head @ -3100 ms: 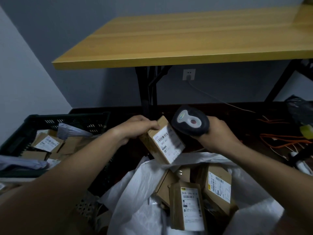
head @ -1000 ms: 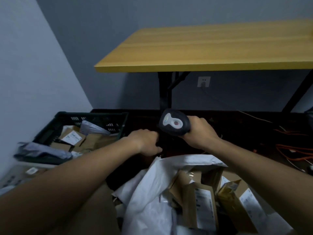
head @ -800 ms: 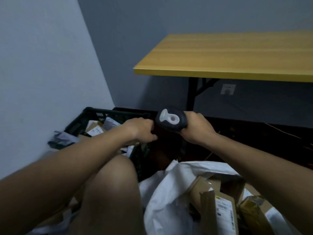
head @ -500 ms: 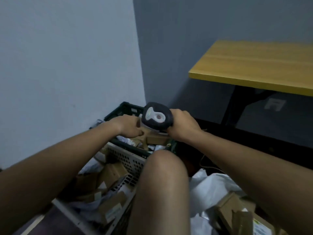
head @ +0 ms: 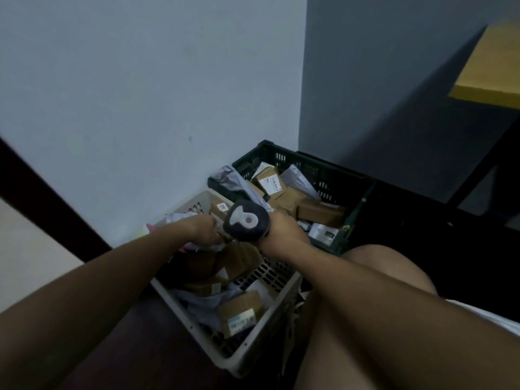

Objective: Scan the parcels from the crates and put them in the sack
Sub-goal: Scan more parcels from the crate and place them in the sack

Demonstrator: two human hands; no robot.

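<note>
Reaching left hand [head: 201, 230] now digs into grey crate [head: 270, 313]; right hand [head: 284, 230] grips scanner [head: 246, 222].

Open-topped grey crate [head: 261, 330] heaped with parcels [head: 239, 312]; wall [head: 140, 108] close behind, knee [head: 388, 266] alongside.

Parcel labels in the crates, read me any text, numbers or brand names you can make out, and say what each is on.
None can be read.
White label on the box in the dark green crate: print blurred.
Small label on the box behind the scanner: too small.
Label on the box in the grey crate: blurred.
Scanner: no lettering visible.
</note>
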